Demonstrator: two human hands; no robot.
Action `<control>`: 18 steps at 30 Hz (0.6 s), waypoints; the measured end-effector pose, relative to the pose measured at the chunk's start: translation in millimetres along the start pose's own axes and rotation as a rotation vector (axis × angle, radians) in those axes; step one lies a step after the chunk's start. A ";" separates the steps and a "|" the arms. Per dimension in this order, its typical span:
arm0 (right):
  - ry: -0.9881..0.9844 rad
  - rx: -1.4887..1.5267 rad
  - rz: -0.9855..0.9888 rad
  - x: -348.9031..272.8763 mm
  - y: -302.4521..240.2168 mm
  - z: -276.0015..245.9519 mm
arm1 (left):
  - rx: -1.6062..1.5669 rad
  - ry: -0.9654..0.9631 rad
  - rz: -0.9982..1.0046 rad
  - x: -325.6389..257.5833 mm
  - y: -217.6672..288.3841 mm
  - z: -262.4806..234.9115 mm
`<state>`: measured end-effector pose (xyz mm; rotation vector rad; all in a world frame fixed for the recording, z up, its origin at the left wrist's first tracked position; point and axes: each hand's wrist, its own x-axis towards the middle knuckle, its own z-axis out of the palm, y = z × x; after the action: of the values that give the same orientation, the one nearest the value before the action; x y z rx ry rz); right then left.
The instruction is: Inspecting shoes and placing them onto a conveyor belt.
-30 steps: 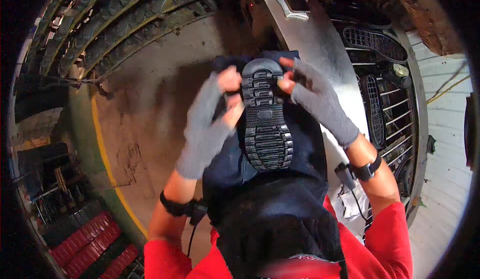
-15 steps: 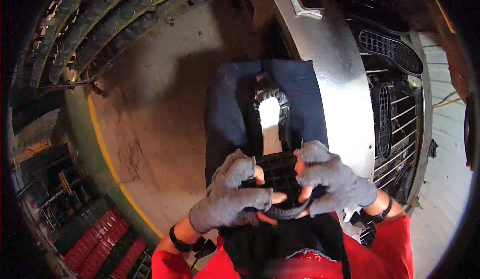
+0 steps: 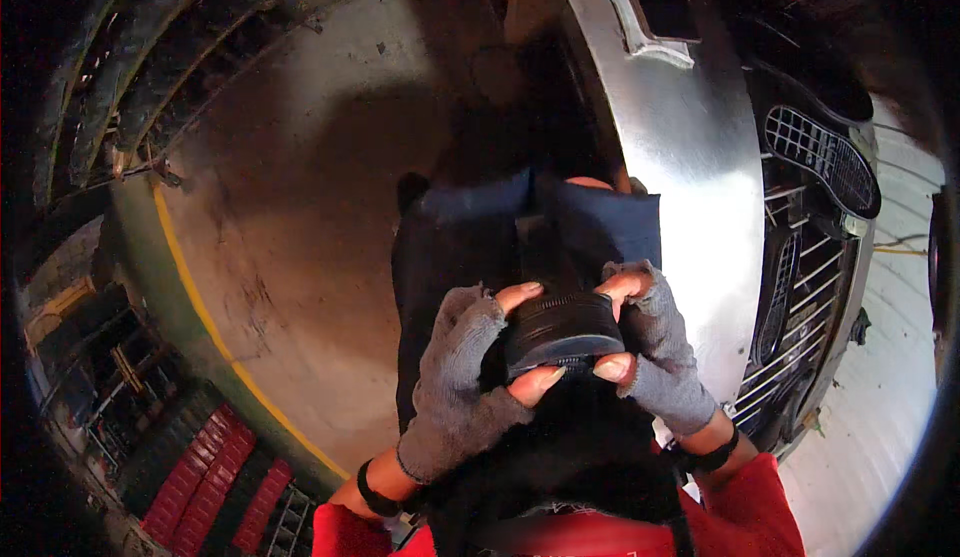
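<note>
A black rubber shoe sole [image 3: 565,329] is between my two hands, close to my body, its rounded, ridged end facing me. Around its left side curls my left hand [image 3: 462,357] in a grey fingerless glove, with the thumb at the near edge and fingertips at the far edge. My right hand [image 3: 655,352], gloved the same way, grips the opposite side with thumb and fingers. The dark shoe part beneath and beyond the sole is mostly lost against my dark blue lap covering [image 3: 605,222].
A shiny metal bench [image 3: 690,147] runs along my right. Beyond it, a rod rack [image 3: 800,332] carries black soles [image 3: 820,152]. Dark shelving [image 3: 150,77] fills the upper left. Red pieces [image 3: 205,467] lie at lower left, near a yellow floor line [image 3: 205,317].
The sole has tilted up, so its ridged end now shows. The pale shoe bottom is out of sight. My fingers have closed in around the sole's edges.
</note>
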<state>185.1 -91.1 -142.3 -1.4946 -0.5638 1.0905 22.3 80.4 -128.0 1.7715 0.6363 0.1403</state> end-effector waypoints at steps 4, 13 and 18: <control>-0.057 0.038 0.075 16.8 -5.9 -8.3 | -0.006 -0.092 -0.030 17.1 0.4 -15.5; -0.254 -0.346 -0.368 0.9 -48.4 -0.7 | -0.029 -0.304 0.230 -9.7 -5.2 -26.9; -0.120 0.027 -0.160 -69.5 -40.1 -11.3 | -0.190 -0.268 0.347 -36.9 43.0 -9.8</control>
<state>172.2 -144.9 -83.2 -1.3427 -0.7373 1.0631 2.0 63.9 -76.8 1.6655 0.1147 0.1898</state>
